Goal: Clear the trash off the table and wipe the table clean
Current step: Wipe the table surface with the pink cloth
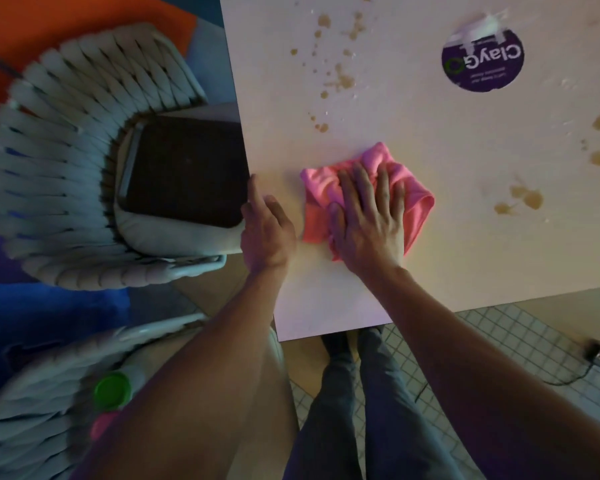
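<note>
A crumpled pink cloth lies on the white table near its front left corner. My right hand presses flat on the cloth, fingers spread and straight. My left hand rests on the table's left edge beside the cloth, fingers hooked over the rim. Brown spill stains dot the tabletop beyond the cloth, and more brown blotches sit to the right. A round purple sticker is stuck on the far part of the table.
A woven grey chair with a dark seat cushion stands tight against the table's left side. A second chair at lower left holds a green-lidded container. A cable and plug lie on the tiled floor at right.
</note>
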`<state>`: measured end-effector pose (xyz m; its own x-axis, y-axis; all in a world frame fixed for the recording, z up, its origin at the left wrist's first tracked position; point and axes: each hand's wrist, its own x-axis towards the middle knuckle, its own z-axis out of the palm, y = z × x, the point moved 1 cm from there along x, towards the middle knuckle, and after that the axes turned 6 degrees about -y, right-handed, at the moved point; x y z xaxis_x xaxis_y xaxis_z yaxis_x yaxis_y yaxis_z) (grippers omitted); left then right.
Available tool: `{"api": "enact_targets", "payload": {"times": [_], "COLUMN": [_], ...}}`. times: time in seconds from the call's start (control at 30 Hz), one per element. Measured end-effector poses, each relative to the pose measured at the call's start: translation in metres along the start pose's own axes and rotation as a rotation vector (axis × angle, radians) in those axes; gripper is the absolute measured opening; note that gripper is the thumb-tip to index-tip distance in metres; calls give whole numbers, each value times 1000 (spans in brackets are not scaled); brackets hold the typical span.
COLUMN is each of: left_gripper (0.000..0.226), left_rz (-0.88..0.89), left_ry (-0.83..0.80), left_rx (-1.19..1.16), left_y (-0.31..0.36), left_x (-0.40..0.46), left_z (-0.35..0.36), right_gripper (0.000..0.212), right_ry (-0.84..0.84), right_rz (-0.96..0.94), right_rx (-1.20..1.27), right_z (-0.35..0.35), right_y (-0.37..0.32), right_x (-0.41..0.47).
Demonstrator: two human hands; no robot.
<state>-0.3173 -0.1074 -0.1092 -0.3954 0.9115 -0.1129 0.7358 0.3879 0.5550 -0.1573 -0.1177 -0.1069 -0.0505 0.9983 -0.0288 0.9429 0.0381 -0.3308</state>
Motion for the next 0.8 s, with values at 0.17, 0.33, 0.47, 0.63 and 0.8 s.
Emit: {"api": "enact_targets", "payload": {"times": [0.17,0.33,0.47,0.63,0.8], "left_gripper": [54,54,51,44,40], "left_rz": [-82,-156,-180,-239,-193], "left_ry": [-50,-87,-102,-128,-61], "left_rx": [-21,-27,19,40,32], "left_y": [7,32,53,74,71], "left_x": [14,81,140,205,221], "left_z": [-4,-6,-4,2,13], "right_gripper": [51,53,55,55,56], "right_ry": [25,18,58,76,95], "right_rz": [58,148,289,341,362], "right_rx": [-10,-6,-11,-26,-30], "right_z": [-7,-6,-10,-17,-21], "right_y": [9,14,35,63,72], "right_x": [-44,-28,23,88,154]}}
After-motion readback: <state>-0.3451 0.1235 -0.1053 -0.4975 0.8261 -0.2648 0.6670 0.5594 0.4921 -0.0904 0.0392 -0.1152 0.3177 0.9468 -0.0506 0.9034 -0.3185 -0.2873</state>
